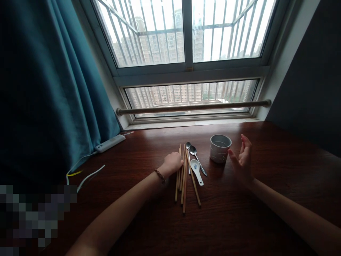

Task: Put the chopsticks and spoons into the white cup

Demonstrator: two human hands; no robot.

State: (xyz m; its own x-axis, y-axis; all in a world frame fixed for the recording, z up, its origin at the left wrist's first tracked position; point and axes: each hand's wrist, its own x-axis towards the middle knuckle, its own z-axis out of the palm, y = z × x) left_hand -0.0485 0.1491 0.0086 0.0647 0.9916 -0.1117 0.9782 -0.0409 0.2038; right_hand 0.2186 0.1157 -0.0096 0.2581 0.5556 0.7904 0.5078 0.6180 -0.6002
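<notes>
On the dark wooden table [239,220] lies a bunch of wooden chopsticks [183,181], pointing away from me. My left hand [173,163] rests on their left side with its fingers curled down onto them. Just right of the chopsticks lie two metal spoons [197,156] and a white ceramic spoon [197,171]. A small white perforated holder cup [220,148] stands upright to the right of the spoons. My right hand [242,158] hovers beside the cup, palm turned left, fingers apart, holding nothing.
A blue curtain [48,89] hangs at the left. A white power strip [109,143] with cables [87,174] lies at the table's back left. A window with a wooden rail [194,106] runs along the far edge. A dark wall stands at the right.
</notes>
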